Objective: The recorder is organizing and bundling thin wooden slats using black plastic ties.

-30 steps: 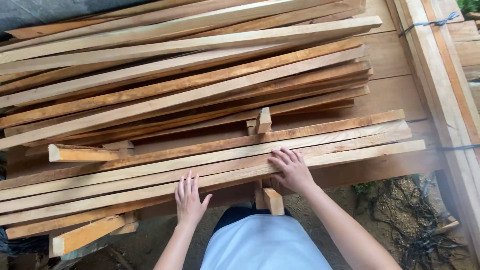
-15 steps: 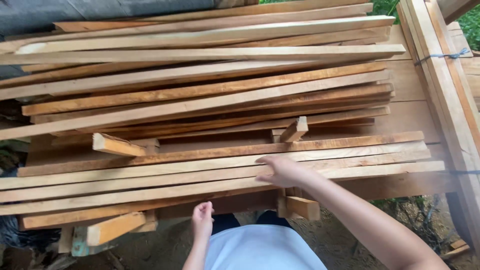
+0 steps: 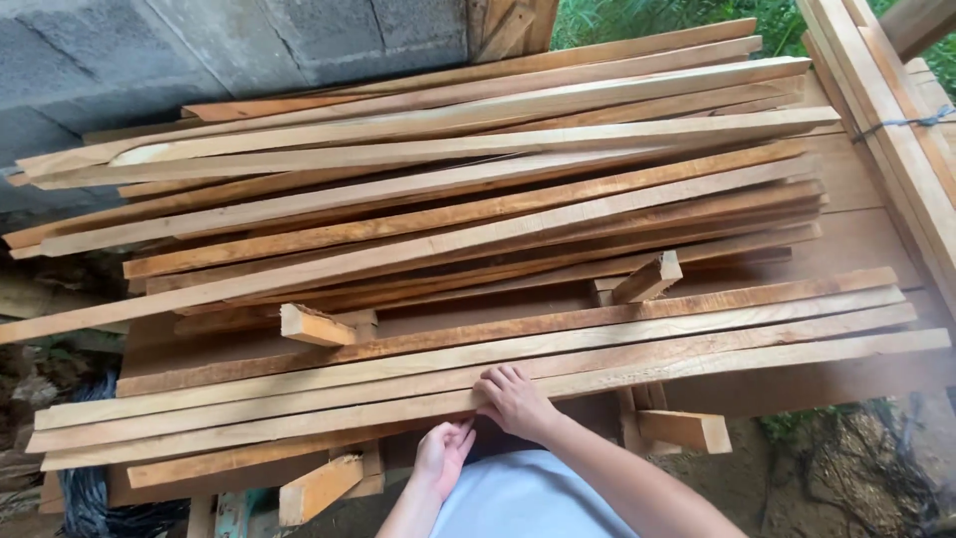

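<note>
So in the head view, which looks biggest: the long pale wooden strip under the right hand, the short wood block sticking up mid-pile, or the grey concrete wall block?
1. Long pale wooden strip
2. Grey concrete wall block, though farther away and cut off, so unsure
3. Short wood block

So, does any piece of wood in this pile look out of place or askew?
Yes. Three short wood blocks lie crosswise to the long slats: one at the left middle, one tilted at the right middle, one jutting out below the front edge. The upper slats fan out unevenly instead of lying parallel.
</note>
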